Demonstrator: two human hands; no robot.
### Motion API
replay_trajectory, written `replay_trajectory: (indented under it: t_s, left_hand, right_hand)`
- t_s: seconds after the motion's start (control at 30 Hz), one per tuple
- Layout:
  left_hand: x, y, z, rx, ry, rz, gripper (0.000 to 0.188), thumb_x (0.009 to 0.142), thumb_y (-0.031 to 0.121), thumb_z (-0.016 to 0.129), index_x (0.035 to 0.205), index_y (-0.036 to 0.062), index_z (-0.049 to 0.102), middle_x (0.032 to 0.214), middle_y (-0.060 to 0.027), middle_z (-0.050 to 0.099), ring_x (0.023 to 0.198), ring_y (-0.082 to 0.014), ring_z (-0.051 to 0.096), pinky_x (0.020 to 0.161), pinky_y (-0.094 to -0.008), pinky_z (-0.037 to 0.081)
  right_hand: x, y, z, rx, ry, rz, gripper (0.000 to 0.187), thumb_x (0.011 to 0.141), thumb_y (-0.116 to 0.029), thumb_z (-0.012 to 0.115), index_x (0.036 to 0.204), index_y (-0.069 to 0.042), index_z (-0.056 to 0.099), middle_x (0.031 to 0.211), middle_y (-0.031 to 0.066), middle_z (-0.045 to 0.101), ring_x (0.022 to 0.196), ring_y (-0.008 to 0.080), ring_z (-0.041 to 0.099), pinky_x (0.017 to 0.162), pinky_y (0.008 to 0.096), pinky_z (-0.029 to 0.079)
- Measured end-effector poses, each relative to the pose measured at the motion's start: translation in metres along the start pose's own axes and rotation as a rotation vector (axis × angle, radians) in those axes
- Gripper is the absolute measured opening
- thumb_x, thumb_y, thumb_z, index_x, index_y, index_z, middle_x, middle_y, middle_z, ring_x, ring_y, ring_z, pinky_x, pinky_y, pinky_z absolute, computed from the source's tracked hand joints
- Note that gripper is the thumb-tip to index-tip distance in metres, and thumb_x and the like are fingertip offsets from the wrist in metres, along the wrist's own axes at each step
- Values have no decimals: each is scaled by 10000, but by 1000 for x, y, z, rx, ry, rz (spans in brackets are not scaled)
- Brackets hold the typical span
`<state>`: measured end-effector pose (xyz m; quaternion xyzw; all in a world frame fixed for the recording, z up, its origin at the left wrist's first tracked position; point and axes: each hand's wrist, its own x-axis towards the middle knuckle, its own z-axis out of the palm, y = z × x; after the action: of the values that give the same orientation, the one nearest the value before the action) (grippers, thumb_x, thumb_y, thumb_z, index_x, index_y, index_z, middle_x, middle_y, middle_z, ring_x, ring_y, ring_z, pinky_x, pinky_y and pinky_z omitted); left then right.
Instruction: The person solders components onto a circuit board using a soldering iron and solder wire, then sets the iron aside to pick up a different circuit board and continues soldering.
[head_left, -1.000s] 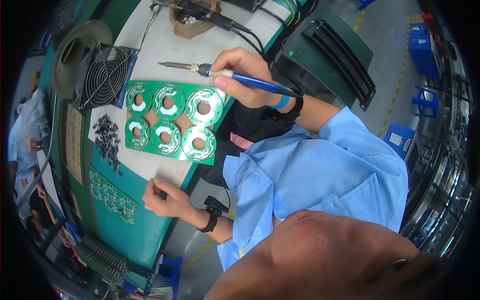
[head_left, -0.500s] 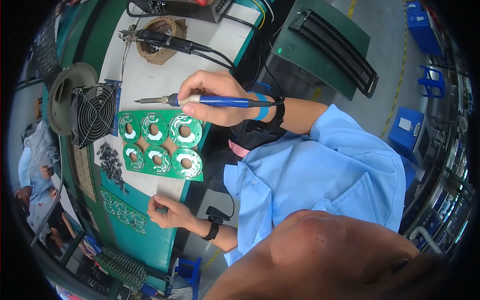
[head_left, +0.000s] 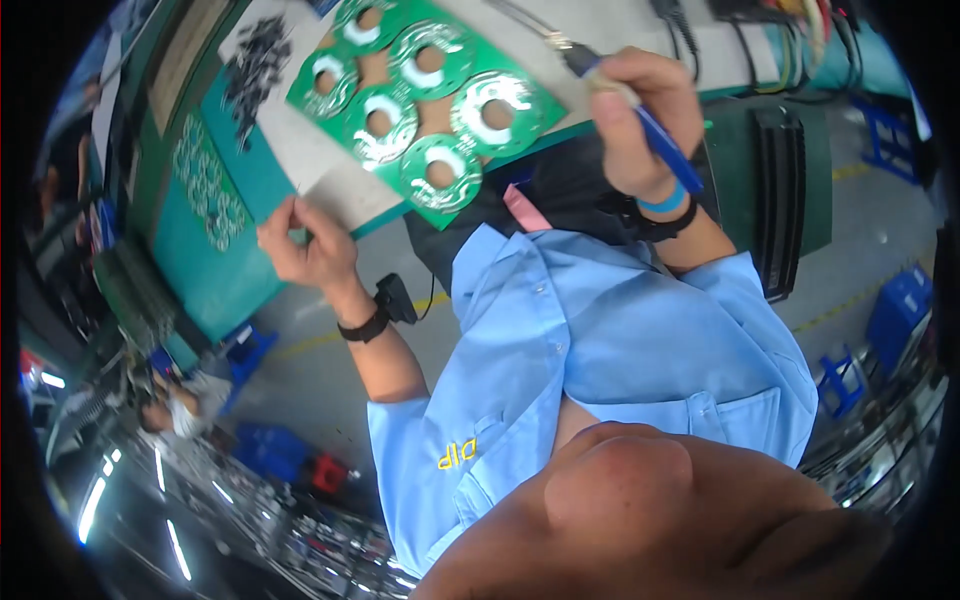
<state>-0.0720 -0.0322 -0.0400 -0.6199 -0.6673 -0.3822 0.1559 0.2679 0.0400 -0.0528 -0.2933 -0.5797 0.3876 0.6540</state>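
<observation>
My right hand (head_left: 655, 120) grips a soldering iron (head_left: 655, 138) with a blue handle, pen-like. Its metal tip points up and left, over the white work surface beyond the circuit board panel. This green panel (head_left: 375, 72) carries several round boards with central holes and lies between my hands. My left hand (head_left: 312, 245) is closed in a pinch, thumb against forefinger, at the edge of the white surface. Whatever sits in that pinch is too small to make out. Left of it, a heap of small black components (head_left: 258, 75) lies near the panel.
A second green panel (head_left: 207, 185) rests on the green mat (head_left: 210, 285) to the left. Cables (head_left: 790, 60) run along the far right of the bench. A black slotted rack (head_left: 777, 200) stands to the right, and a blue stool (head_left: 248, 360) at the lower left.
The whole view has swung round, so the bench now appears higher up. The soldering iron stays in my right hand. My left hand's fingers have come together more tightly.
</observation>
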Motion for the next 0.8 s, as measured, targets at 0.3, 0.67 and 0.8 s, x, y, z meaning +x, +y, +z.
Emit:
replay_trajectory:
  t_s: [0.3,0.67,0.8]
  left_hand:
    - [4,2,-3,-12,-72,145,128,842,4,761,952,67,740,845,-25,697,709,-196,562,705,-325,384]
    - [1,4,0,-108,-124,121,111,828,66,805,926,108,773,870,1,720,741,-169,586,727,-314,357]
    - [1,3,-3,-104,-152,109,111,825,62,802,920,110,769,856,7,719,740,-163,591,725,-312,358]
  right_hand:
    - [-7,14,-11,92,80,35,243,993,-39,577,1208,58,519,871,109,596,658,114,522,575,247,417]
    - [9,8,9,-53,177,22,180,989,-53,616,1154,-30,547,747,-15,539,587,47,450,528,198,343]
    - [7,6,10,-6,182,113,216,981,-47,632,1169,-5,536,782,7,570,617,44,473,552,196,354]
